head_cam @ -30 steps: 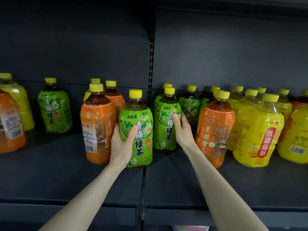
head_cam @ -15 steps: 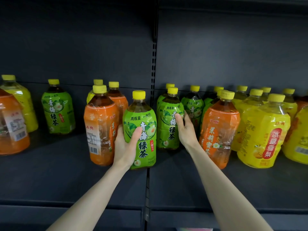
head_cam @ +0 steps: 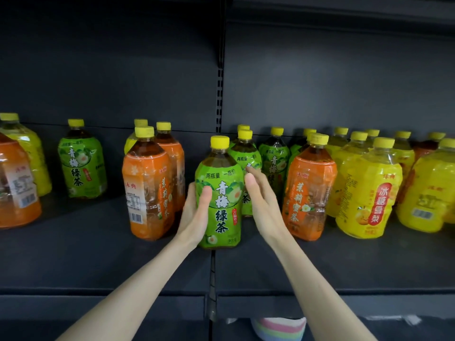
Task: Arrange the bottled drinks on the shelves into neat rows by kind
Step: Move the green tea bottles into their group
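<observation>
My left hand (head_cam: 195, 214) grips a green-labelled tea bottle (head_cam: 221, 193) with a yellow cap, upright at the front of the shelf over the seam between two boards. My right hand (head_cam: 262, 203) hovers just right of it with straight fingers, its fingertips near a second green bottle (head_cam: 245, 153) directly behind. More green bottles (head_cam: 274, 158) stand in the back row. Two orange bottles (head_cam: 147, 193) stand to the left, one orange bottle (head_cam: 309, 193) to the right, and several yellow bottles (head_cam: 369, 193) lie farther right.
The dark shelf (head_cam: 73, 262) has a lone green bottle (head_cam: 81, 166) at the back left, with an orange bottle (head_cam: 17, 188) and a yellow bottle (head_cam: 29, 148) at the far left edge. A slotted upright (head_cam: 219, 94) splits the back panel.
My right hand has let go of the rear green bottle and drawn back with fingers straightened. My left hand has slid the front green bottle to the right, in front of the rear one.
</observation>
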`<state>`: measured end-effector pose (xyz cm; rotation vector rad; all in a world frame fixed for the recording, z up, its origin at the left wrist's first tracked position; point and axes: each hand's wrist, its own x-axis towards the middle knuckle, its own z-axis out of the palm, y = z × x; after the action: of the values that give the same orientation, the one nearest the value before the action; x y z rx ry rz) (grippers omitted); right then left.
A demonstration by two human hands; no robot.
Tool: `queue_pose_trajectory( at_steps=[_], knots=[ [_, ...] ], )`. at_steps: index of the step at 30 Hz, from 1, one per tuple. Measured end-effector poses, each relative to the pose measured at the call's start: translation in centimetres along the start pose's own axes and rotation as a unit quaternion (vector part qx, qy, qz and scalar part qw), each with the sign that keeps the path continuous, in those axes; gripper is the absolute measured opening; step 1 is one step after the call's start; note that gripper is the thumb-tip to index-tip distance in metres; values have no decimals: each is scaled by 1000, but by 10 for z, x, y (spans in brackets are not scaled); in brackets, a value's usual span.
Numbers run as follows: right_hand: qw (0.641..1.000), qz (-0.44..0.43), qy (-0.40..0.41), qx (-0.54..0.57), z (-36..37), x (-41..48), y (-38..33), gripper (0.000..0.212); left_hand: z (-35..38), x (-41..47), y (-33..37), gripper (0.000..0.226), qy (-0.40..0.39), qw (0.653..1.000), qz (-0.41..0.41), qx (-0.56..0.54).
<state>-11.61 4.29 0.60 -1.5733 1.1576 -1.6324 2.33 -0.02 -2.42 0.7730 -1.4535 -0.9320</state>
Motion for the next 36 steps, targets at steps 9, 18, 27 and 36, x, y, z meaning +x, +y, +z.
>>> queue_pose_trajectory(
  at_steps=[9, 18, 27, 36],
  knots=[
    [998, -1, 39, 50, -5, -9, 4, 74, 37, 1, -3, 72, -58, 998, -32, 17],
    [998, -2, 36, 43, -16, 9, 15, 48, 54, 8, 7, 54, -43, 998, -20, 47],
    [1000, 18, 15, 7, -21, 21, 24, 59, 52, 27, -14, 98, -34, 998, -17, 47],
    [1000, 14, 19, -14, -20, 22, 26, 60, 49, 34, -23, 96, -19, 998, 5, 64]
  ],
)
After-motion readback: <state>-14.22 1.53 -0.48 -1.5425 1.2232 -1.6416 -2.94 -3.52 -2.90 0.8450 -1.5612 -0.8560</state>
